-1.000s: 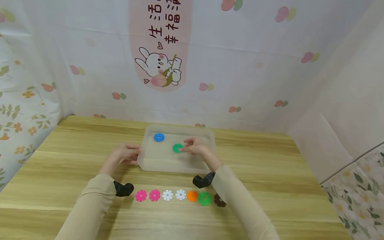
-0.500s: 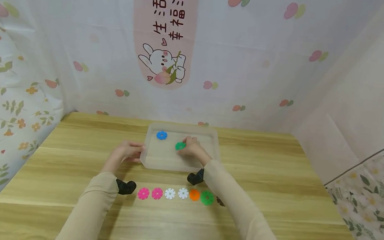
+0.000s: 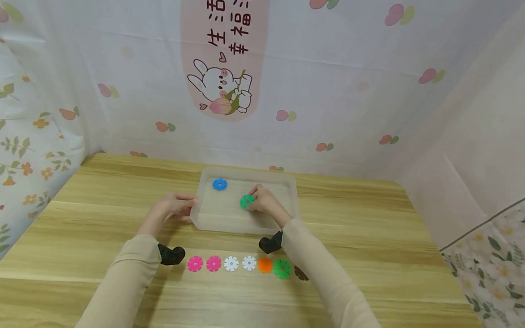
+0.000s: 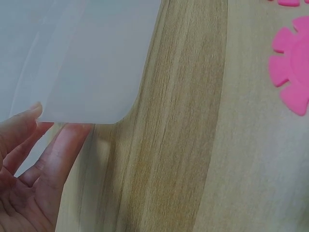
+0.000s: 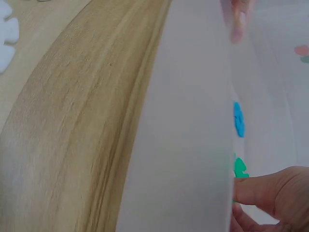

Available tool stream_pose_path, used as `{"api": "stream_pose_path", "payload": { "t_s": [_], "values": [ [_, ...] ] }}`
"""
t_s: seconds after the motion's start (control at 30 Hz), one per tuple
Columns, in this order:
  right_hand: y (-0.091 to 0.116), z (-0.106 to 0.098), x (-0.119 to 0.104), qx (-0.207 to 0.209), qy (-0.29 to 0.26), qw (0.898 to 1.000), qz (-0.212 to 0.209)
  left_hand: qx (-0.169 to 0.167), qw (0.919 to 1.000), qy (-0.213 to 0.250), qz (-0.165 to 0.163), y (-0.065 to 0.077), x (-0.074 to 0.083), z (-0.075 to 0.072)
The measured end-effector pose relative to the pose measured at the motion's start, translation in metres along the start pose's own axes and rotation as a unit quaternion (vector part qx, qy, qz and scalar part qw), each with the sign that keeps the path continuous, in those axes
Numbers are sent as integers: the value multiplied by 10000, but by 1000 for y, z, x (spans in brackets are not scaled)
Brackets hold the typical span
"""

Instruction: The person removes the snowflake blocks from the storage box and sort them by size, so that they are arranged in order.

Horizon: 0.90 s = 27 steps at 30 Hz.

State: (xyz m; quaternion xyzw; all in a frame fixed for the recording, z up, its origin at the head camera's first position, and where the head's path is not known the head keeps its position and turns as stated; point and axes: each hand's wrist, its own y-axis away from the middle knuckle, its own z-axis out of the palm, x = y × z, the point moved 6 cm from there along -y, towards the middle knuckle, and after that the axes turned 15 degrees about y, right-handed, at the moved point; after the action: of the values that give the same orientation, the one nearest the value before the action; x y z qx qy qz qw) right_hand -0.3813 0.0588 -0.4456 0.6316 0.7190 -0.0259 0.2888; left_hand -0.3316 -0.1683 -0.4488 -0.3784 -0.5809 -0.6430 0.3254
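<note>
My right hand [image 3: 266, 203] reaches into a translucent plastic tray [image 3: 236, 229] and pinches a green notched disc [image 3: 244, 202], a flower-shaped plastic piece tilted up between thumb and fingers. The right wrist view shows the thumb against that green disc [image 5: 239, 167], partly hidden by the tray wall. A blue notched disc [image 3: 219, 184] lies in the tray's back left part. At the tray's left end, my left hand [image 3: 176, 207] grips the rim; in the left wrist view the thumb lies over the edge of the tray [image 4: 96, 72] and the fingers are outside it.
In front of the tray, a row of notched discs lies on the wooden table [image 3: 355, 270]: two pink [image 3: 195, 264], two white [image 3: 231, 263], one orange [image 3: 265, 265], one green [image 3: 282, 269], and a dark brown disc [image 3: 301, 273] partly covered by the right sleeve. Patterned cloth hangs behind and at the sides.
The right hand has closed its thumb and fingers on the green disc, which was lying flat in the tray and is now tilted up. The left hand stays at the tray's left end.
</note>
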Motion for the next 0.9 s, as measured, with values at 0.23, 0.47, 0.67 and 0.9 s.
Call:
{"api": "stream_pose_path", "payload": {
  "t_s": [0.23, 0.47, 0.67, 0.9],
  "values": [
    [8, -14, 4, -368, -733, 9966, -115, 61, 9998, -182, -15, 2, 5, 1],
    [22, -28, 13, -585, -1209, 9903, -363, 25, 9999, -106, -8, 2, 8, 3],
    [36, -34, 24, -689, -1312, 9878, -482, 44, 10000, -49, -13, 3, 7, 3],
    [54, -45, 40, -740, -1413, 9846, -719, 81, 9999, 62, -57, 4, 4, 2]
  ]
}}
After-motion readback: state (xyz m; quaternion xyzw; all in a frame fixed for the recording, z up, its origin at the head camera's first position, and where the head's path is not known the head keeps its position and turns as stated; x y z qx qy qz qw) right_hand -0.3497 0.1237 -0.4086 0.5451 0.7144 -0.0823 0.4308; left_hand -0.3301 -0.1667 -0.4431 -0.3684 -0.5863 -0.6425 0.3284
